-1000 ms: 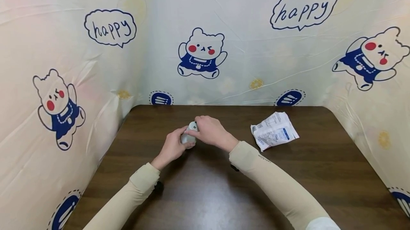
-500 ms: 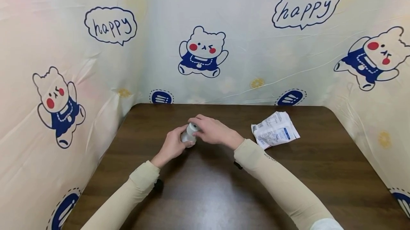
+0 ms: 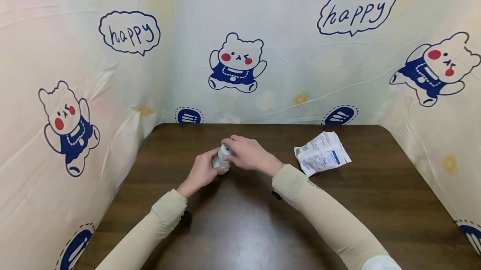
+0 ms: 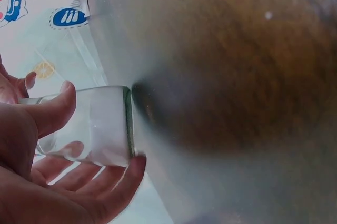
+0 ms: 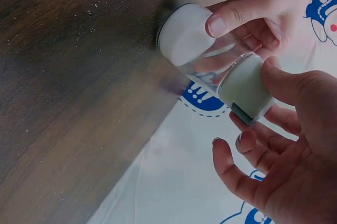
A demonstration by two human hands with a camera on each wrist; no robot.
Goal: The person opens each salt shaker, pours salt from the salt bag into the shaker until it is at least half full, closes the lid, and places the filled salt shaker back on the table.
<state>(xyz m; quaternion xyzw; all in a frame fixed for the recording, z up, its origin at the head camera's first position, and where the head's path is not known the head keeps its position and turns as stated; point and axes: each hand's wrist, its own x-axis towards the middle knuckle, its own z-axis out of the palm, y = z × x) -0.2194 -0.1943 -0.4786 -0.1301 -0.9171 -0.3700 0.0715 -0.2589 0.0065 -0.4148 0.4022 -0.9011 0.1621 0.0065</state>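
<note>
A clear glass seasoning jar [image 4: 108,124] with white contents in its bottom part stands on the table at the middle in the head view. My left hand [image 3: 202,170] grips the glass body, thumb on one side and fingers round the other. At the top, my right hand [image 3: 251,153] pinches the pale green lid [image 5: 246,88], which sits on the jar's mouth. A small dark grey piece shows on the lid's edge in the right wrist view. There, the thumb presses the lid's side and some fingers curl loosely away from it.
A crumpled white printed packet [image 3: 323,154] lies on the brown wooden table [image 3: 240,224], to the right of my right hand. Fine white grains [image 5: 90,20] dot the tabletop. A printed cloth curtain [image 3: 285,61] encloses the back and both sides.
Between the first and second frames my right hand turns slightly on the lid and its wrist shifts right. My left hand keeps its hold on the jar. The packet stays put.
</note>
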